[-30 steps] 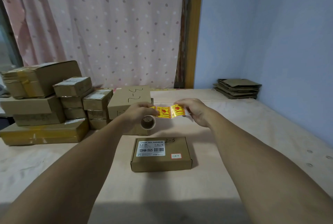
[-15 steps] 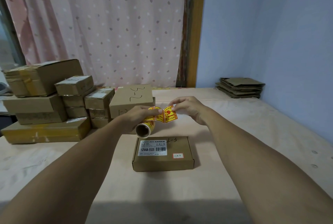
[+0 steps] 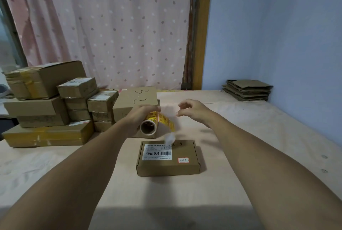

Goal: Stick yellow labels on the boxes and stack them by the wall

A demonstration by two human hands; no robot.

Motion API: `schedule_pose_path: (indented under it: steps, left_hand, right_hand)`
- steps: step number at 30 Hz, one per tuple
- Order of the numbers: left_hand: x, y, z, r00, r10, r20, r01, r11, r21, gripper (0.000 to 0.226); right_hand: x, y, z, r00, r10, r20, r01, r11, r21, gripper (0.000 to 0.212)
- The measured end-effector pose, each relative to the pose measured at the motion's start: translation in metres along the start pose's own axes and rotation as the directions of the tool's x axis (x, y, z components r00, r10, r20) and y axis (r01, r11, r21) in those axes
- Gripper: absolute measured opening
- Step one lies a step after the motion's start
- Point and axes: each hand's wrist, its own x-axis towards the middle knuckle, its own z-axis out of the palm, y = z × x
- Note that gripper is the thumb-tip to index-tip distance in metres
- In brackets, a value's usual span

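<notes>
Head view: left hand [image 3: 137, 116] holds label roll [image 3: 154, 123] near flat box [image 3: 167, 164].

"12V4A-5525" on white sticker [image 3: 157, 153] of flat box [image 3: 167, 167], handwritten "2-3" beside; "3-2" on box behind [image 3: 137, 98]

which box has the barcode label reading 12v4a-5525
The flat box lying alone nearest the camera, just this side of the label roll; the other boxes are piled at the left.

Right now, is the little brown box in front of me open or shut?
Shut. The small box has its lid lying flat, with the white label on top; no flap is lifted and nothing inside shows.
</notes>
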Motion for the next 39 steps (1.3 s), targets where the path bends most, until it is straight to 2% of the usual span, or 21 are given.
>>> schedule_pose_path:
  steps: [4, 6, 8, 11, 14, 17, 20, 22, 24, 27, 30, 33, 39]
  left_hand:
    - [0.004, 0.002, 0.003, 0.998, 0.060, 0.014, -0.061, 0.997, 0.048, 0.032]
    - [0.005, 0.003, 0.005, 0.996, 0.091, 0.001, -0.091, 0.996, 0.009, 0.033]
    - [0.008, 0.003, 0.005, 0.991, 0.105, -0.078, -0.112, 0.989, -0.092, 0.040]
    - [0.009, 0.004, 0.006, 0.977, 0.101, -0.190, -0.150, 0.952, -0.266, 0.041]
    - [0.007, 0.009, 0.008, 0.979, 0.078, -0.189, -0.143, 0.923, -0.358, 0.034]
    - [0.003, 0.012, 0.000, 0.990, 0.136, 0.034, -0.122, 0.957, -0.264, 0.037]
    - [0.001, 0.014, -0.007, 0.960, 0.130, 0.250, -0.130, 0.991, -0.016, 0.037]
    - [0.004, 0.015, -0.007, 0.969, 0.083, 0.234, -0.101, 0.993, 0.066, 0.033]
    - [0.004, 0.017, -0.006, 0.975, 0.033, 0.222, -0.053, 0.995, 0.088, 0.030]
    - [0.004, 0.016, -0.011, 0.970, -0.026, 0.243, 0.010, 0.998, 0.070, 0.029]
    - [0.003, 0.011, -0.018, 0.964, -0.015, 0.266, 0.013, 1.000, 0.011, 0.038]
    - [0.004, 0.004, -0.023, 0.960, 0.002, 0.281, -0.009, 1.000, 0.021, 0.044]
    - [-0.002, 0.003, -0.020, 0.979, 0.007, 0.206, -0.016, 0.999, 0.040, 0.036]
  right_hand:
    - [-0.004, -0.013, 0.011, 0.970, -0.044, 0.241, 0.028, 0.997, 0.067, 0.082]
    - [-0.004, -0.023, 0.016, 0.942, -0.065, 0.329, 0.028, 0.993, 0.117, 0.083]
    - [-0.001, -0.031, 0.024, 0.921, -0.074, 0.381, 0.035, 0.993, 0.109, 0.085]
    - [0.004, -0.037, 0.034, 0.950, -0.093, 0.297, 0.065, 0.993, 0.101, 0.086]
    - [0.005, -0.040, 0.032, 0.977, -0.132, 0.166, 0.106, 0.982, 0.156, 0.058]
    - [0.004, -0.041, 0.025, 0.975, -0.149, 0.163, 0.136, 0.987, 0.085, 0.053]
    - [0.002, -0.042, 0.019, 0.962, -0.138, 0.235, 0.176, 0.973, -0.149, 0.054]
    - [0.001, -0.044, 0.016, 0.958, -0.137, 0.252, 0.194, 0.956, -0.219, 0.059]
    - [-0.002, -0.044, 0.015, 0.958, -0.145, 0.249, 0.195, 0.963, -0.187, 0.066]
    - [-0.003, -0.042, 0.017, 0.959, -0.168, 0.227, 0.214, 0.957, -0.194, 0.071]
    - [-0.003, -0.038, 0.016, 0.967, -0.164, 0.196, 0.201, 0.961, -0.187, 0.076]
    - [-0.004, -0.038, 0.014, 0.965, -0.126, 0.232, 0.160, 0.978, -0.135, 0.065]
    - [-0.001, -0.049, 0.013, 0.963, -0.139, 0.232, 0.137, 0.990, 0.027, 0.039]
